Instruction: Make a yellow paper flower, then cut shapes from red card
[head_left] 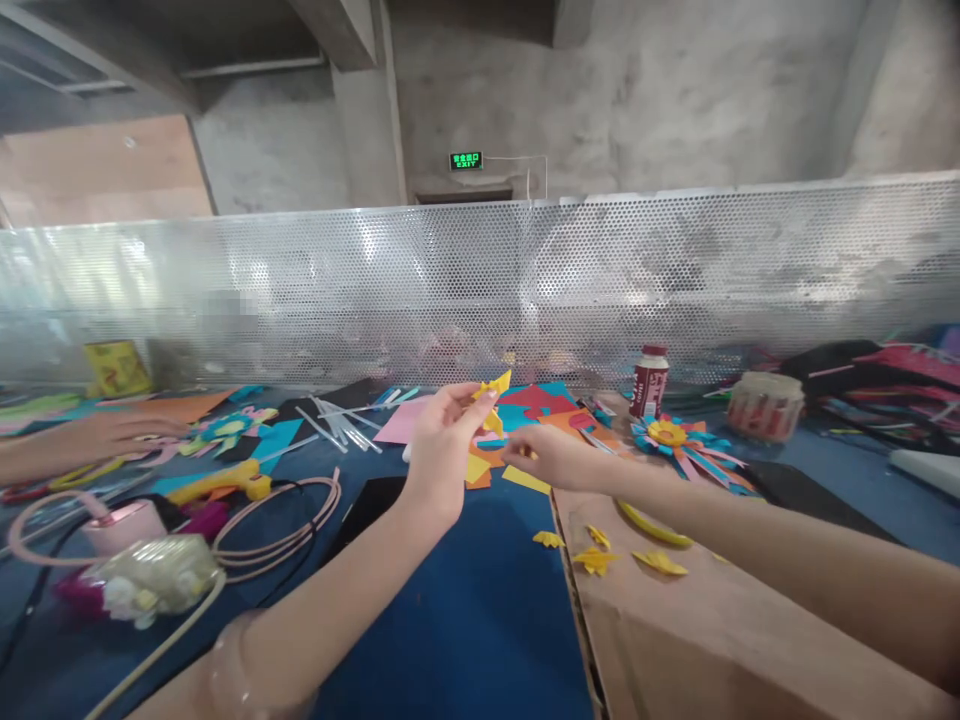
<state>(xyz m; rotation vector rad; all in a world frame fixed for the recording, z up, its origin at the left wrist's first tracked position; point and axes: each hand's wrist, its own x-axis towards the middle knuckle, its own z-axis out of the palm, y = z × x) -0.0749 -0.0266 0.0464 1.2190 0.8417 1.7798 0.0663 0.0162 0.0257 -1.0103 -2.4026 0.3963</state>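
Observation:
My left hand [446, 435] is raised over the middle of the table, thumb and fingers pinched on a folded yellow paper piece [495, 384] with pointed edges. Just right of it and a little lower is my right hand [553, 457], apart from the yellow piece. Its fingers are curled together, and whatever they may hold is hidden. Below my right forearm, several yellow paper cutouts [596, 561] and a curved yellow strip [654, 525] lie on and beside a cardboard box [675, 610]. A yellow paper sheet [527, 479] lies beneath my right hand.
Another person's hand [124, 437] rests at the left near a paper flower [229, 428]. Right of centre stand a brown bottle [649, 383], a blue paper rosette [679, 440] and a jar [765, 407]. A coiled cable [289, 535] lies left. A perforated metal screen [465, 280] borders the back.

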